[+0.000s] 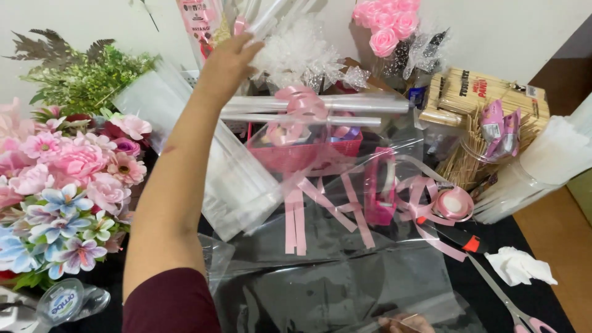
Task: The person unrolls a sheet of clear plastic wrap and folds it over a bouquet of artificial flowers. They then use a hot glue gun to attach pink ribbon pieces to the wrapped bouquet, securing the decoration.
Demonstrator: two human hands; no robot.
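Note:
My left hand is stretched far to the back, its fingers closed around a clear plastic roll that leans against the wall. Just below it, two more clear rolls lie across a pink basket, tied with a pink ribbon bow. A large clear cellophane sheet is spread over the black tabletop, with pink ribbon strips lying on it. Only the fingertips of my right hand show at the bottom edge, pinching the near edge of that sheet.
Artificial pink and blue flowers and greenery fill the left side. Right of centre stand a pink tape dispenser, a pink ribbon spool, a red-and-black cutter, scissors, white tissue and wooden skewers.

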